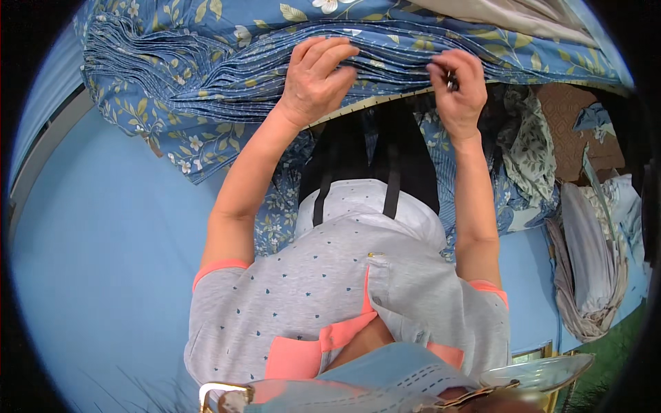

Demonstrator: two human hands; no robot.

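Observation:
Many stacked layers of blue floral fabric (268,69) with pale stitched edges lie across the table in front of me, fanned out at the left. My left hand (315,82) rests on these layers, fingers bent and thumb apart from them. At the right, my right hand (461,93) is closed around a small dark metal tool (452,82); its kind is mostly hidden by the fingers. The fingertips of that hand are at the fabric edges.
A cream strip with tick marks (365,103) runs along the table's near edge. Blue floral cloth hangs below. Loose leaf-patterned cloth (527,144), brown cardboard (568,117) and a grey cloth bundle (585,255) are at the right. Beige fabric (513,17) lies at the far right.

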